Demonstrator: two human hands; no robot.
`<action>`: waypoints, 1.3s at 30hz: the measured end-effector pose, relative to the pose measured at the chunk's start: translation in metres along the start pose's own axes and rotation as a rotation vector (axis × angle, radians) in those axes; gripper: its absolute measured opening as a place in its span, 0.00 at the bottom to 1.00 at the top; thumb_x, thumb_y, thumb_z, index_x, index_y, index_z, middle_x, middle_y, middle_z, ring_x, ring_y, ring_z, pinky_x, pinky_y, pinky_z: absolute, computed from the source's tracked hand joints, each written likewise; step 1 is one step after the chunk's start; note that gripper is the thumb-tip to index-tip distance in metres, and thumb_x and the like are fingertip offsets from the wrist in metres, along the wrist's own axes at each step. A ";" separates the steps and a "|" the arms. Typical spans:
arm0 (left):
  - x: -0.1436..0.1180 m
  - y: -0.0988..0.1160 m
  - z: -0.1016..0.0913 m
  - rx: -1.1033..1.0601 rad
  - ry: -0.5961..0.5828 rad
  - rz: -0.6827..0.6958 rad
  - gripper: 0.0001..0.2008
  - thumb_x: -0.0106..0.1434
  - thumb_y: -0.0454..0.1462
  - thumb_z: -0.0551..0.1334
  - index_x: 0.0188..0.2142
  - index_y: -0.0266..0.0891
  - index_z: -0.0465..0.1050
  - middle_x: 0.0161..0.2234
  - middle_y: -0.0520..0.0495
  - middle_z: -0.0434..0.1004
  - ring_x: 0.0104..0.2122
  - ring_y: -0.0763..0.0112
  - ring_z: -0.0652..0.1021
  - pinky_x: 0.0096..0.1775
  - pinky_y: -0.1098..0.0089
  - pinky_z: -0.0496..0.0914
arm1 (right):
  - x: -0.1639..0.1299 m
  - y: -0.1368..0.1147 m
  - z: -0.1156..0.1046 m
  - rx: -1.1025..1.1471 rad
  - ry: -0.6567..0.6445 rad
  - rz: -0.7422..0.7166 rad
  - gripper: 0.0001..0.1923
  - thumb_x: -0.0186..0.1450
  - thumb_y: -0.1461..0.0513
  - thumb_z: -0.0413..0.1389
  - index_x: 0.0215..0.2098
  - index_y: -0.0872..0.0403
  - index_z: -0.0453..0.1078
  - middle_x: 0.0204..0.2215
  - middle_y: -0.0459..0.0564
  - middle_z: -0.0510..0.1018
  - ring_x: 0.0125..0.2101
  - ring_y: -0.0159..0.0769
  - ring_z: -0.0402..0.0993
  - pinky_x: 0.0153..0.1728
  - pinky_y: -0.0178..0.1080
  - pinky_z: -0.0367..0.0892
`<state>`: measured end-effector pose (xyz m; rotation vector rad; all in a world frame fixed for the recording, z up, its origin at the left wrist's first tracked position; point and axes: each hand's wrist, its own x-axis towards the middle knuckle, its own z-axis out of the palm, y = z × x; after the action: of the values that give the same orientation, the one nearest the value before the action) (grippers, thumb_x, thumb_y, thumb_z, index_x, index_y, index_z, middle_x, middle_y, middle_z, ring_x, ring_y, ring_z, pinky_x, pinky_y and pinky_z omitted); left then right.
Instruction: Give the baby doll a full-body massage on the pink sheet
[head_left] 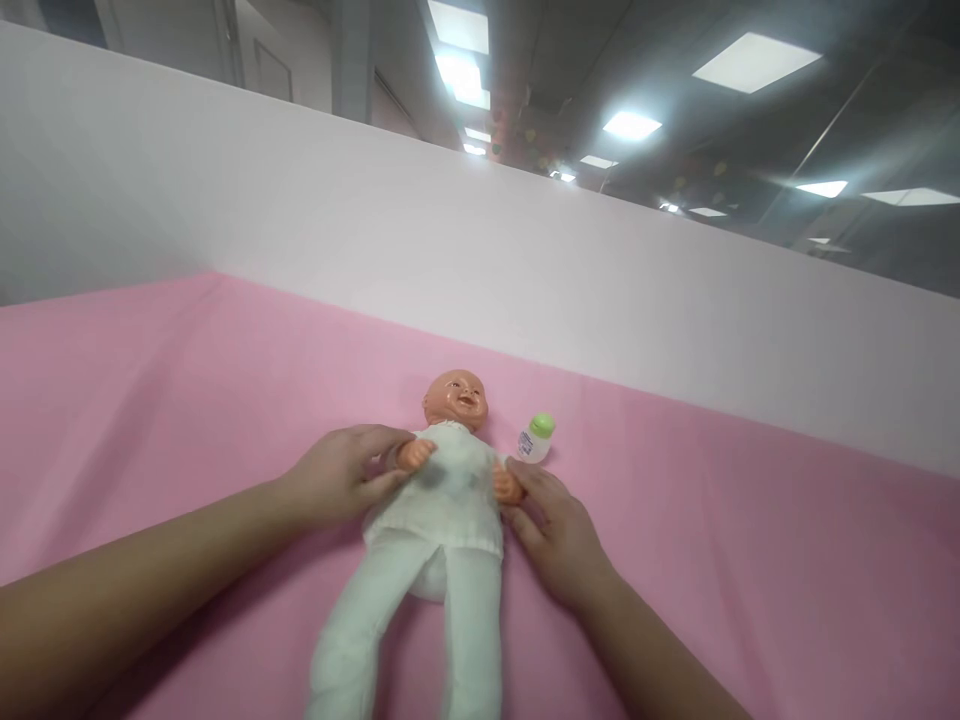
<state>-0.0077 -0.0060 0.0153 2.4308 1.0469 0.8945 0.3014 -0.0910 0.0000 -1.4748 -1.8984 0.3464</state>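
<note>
Fingers point(390, 445) of left hand point(341, 478) curled on doll point(442, 500) arm | right hand point(559, 540) fingers loosely spread, seemingly touching doll's side

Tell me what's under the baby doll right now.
The baby doll lies face up on a pink cloth, with the left hand and right hand at its sides. Whatever the cloth covers cannot be seen. A small bottle lies beside its head.

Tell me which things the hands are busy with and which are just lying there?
In use: baby doll in white clothes, left hand at one doll arm, right hand at the other.
Lying about: small bottle with green cap, pink cloth.
</note>
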 end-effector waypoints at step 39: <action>-0.008 0.006 0.003 0.236 -0.014 0.439 0.16 0.71 0.34 0.56 0.54 0.44 0.77 0.49 0.44 0.81 0.43 0.63 0.80 0.45 0.65 0.75 | -0.012 -0.022 0.010 -0.160 -0.045 -0.312 0.20 0.68 0.64 0.55 0.57 0.45 0.74 0.54 0.46 0.80 0.59 0.45 0.71 0.60 0.53 0.70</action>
<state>-0.0066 -0.0160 0.0129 2.9285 0.6502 0.9223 0.2796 -0.1065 0.0012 -1.2499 -2.1945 0.0844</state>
